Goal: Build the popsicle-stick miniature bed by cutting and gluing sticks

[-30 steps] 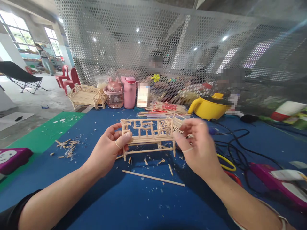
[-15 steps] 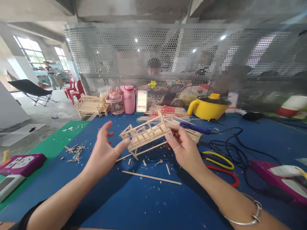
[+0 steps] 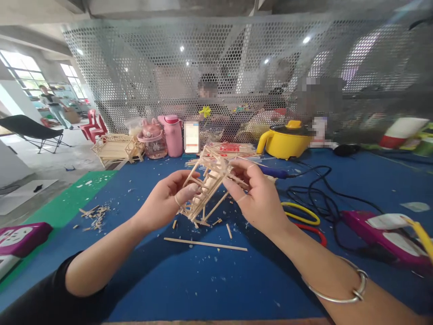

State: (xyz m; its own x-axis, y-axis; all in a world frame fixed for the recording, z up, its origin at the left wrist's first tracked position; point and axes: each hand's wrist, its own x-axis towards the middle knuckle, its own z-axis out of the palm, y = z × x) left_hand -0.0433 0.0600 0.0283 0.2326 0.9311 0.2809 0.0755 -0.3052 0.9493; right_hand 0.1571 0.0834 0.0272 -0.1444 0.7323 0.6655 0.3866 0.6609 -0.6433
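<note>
Both hands show on my feed: left hand [image 3: 160, 201] and right hand [image 3: 260, 198] each pinch an end of the tilted stick frame [image 3: 207, 196], held just beyond the loose stick [image 3: 205, 244]. Slats [image 3: 211, 179] and rails [image 3: 194, 169] look joined; what remains, I can't tell from here.

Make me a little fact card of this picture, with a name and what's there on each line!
Left hand: thumb and fingers on the left side of a small stick model
Right hand: gripping its upper right end
Model's pose: tilted
In front: one long loose stick on the blue table
Off to the left: a pile of stick scraps
At the back: a pink bottle, a yellow pot and another stick model
</note>
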